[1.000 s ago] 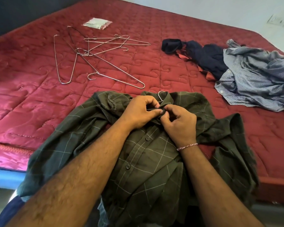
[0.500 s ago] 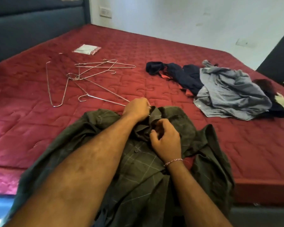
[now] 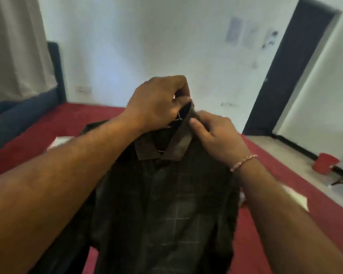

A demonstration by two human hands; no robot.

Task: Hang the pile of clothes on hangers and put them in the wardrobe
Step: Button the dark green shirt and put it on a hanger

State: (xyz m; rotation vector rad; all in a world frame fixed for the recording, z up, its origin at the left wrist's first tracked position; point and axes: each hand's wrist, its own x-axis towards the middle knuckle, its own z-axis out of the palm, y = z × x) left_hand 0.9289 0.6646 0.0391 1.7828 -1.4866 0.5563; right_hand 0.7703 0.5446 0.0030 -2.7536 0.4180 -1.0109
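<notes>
Above the red bed, a dark green checked shirt hangs in the air in front of the person, its front facing the camera and its buttoned placket running down the middle. The left hand is curled at the top of the collar, fingers closed around the neck of a thin wire hanger, of which only a short bright stretch shows inside the open neck of the shirt; the hook itself is hidden in the fist. The right hand pinches the right side of the collar just beside the left hand, thumb on the front of the fabric and fingers behind it. A pale braided thread circles the right wrist. The shirt's body falls straight down between the two forearms and runs out of the picture at the bottom; its lower part is blurred.

Behind it stands a white wall, with a dark headboard on the left and a pale curtain above that. A dark door stands on the right. On the floor beyond the bed's far right edge sits a red tub. A small white object lies on the bed near the left forearm; what it is cannot be told.
</notes>
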